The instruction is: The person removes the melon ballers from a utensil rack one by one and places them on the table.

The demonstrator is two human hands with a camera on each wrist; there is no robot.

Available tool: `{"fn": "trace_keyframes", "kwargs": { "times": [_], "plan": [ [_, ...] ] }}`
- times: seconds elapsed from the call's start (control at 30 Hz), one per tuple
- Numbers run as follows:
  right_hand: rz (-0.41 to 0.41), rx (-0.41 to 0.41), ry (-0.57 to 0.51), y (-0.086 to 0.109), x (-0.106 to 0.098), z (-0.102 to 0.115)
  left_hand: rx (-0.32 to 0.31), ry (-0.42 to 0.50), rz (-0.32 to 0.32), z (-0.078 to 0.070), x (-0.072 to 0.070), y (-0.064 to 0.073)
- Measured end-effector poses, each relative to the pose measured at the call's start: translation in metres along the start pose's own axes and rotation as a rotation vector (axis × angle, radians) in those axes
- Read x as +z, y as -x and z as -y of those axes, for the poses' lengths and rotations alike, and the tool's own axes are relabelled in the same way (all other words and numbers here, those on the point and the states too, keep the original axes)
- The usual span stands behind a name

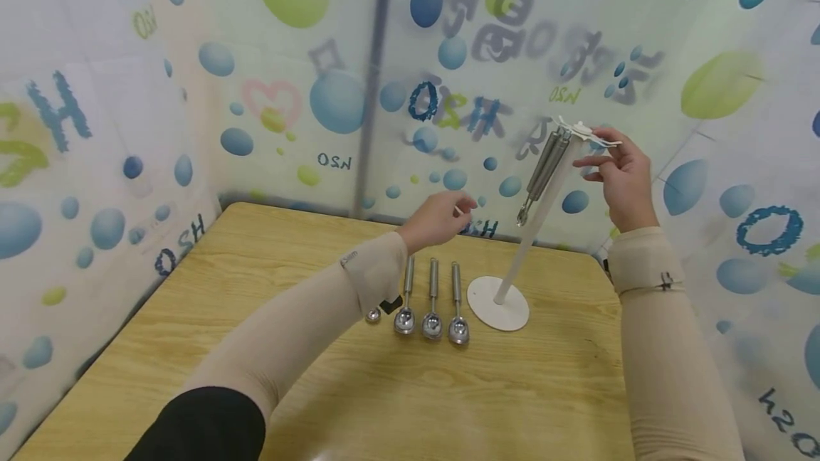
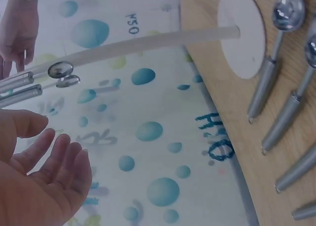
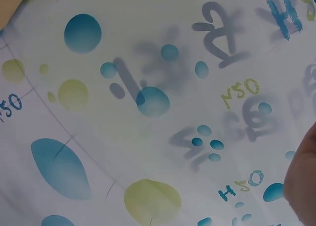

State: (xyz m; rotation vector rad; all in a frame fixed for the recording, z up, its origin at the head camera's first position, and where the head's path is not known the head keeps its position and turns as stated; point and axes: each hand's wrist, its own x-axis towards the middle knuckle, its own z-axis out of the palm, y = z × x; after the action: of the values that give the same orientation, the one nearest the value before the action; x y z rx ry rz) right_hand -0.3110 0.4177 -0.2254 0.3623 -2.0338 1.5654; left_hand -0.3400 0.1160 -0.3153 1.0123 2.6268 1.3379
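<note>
A white stand (image 1: 534,230) has a round base on the table and several hooks (image 1: 579,131) at its top. My right hand (image 1: 626,178) pinches one of these hooks; exact finger contact is partly hidden. Two small metal scoops (image 1: 544,171) hang from the hooks, bowls down. Just left of them, my left hand (image 1: 438,220) hovers with loosely bent fingers, holding nothing; the left wrist view shows its palm (image 2: 42,181) near the hanging handles (image 2: 19,90). Larger metal scoops (image 1: 432,322) lie side by side left of the base (image 1: 498,311).
A smaller round scoop bowl (image 1: 373,315) shows partly beneath my left sleeve (image 1: 378,269). The wooden table (image 1: 512,397) ends at a printed curtain (image 1: 307,155) behind and at the sides. Mostly curtain fills the right wrist view, with part of the hand (image 3: 303,181) at its edge.
</note>
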Motion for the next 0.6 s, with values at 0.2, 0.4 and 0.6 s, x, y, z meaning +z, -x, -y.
{"fn": "trace_keyframes", "kwargs": {
  "times": [0.2,0.4,0.6],
  "plan": [
    [0.03,0.01,-0.104,-0.006,0.002,-0.004,0.075,0.081,-0.03,-0.015,0.008,-0.017],
    [0.057,0.039,-0.261,-0.012,0.006,-0.004,0.122,0.13,-0.133,-0.032,0.017,-0.033],
    [0.104,0.068,-0.446,-0.02,0.009,-0.008,0.091,0.163,-0.195,-0.047,0.026,-0.042]
  ]
}}
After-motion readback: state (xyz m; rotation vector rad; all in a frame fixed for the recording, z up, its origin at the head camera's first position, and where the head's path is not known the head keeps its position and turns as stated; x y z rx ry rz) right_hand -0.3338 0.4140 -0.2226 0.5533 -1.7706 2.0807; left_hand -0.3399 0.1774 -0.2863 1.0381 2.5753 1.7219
